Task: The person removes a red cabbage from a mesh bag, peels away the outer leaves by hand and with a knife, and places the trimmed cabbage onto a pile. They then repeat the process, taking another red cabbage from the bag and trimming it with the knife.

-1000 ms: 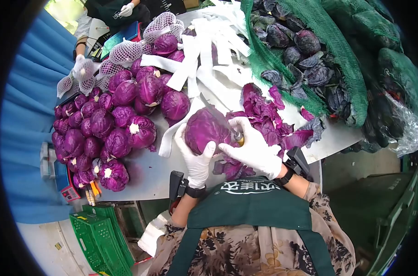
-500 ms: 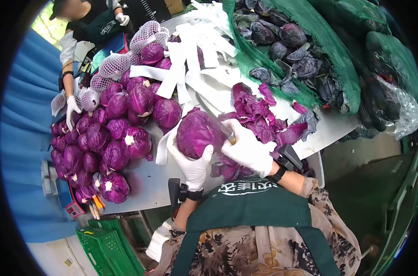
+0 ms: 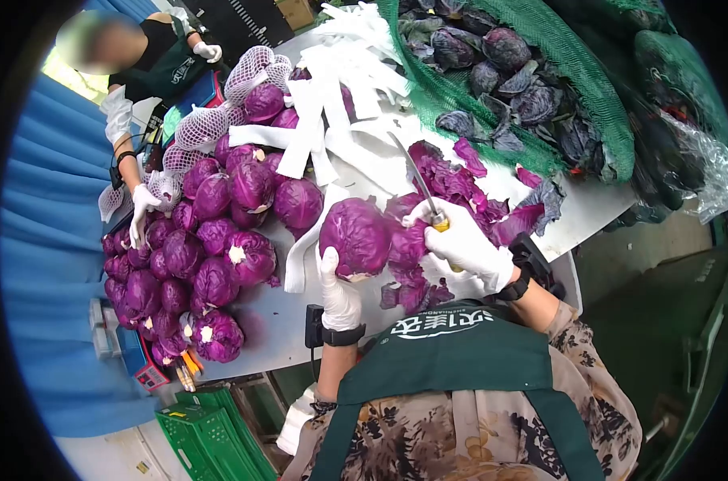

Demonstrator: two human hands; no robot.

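Observation:
In white gloves, my left hand (image 3: 340,298) grips a red cabbage (image 3: 354,236) from its left and lower side, thumb pressed on its face. A pale cut stem patch shows at the cabbage's lower edge. My right hand (image 3: 469,250) is wrapped round the yellow handle of a knife (image 3: 414,172), whose blade points up and left, apart from the cabbage. Loose purple leaves (image 3: 452,188) lie behind and below the knife, some right beside the cabbage.
Many red cabbages (image 3: 183,252) are piled at left, some in white foam nets (image 3: 202,127). White foam strips (image 3: 324,96) cover the table's back. A green mesh sack (image 3: 596,104) of dark cabbages lies at right. A co-worker's gloved hand (image 3: 143,210) touches the pile. Green crates (image 3: 211,433) stand below.
The knife has come away from the cabbage, and its blade now points up. My left hand has shifted round to the cabbage's lower left. The co-worker has leaned further into view.

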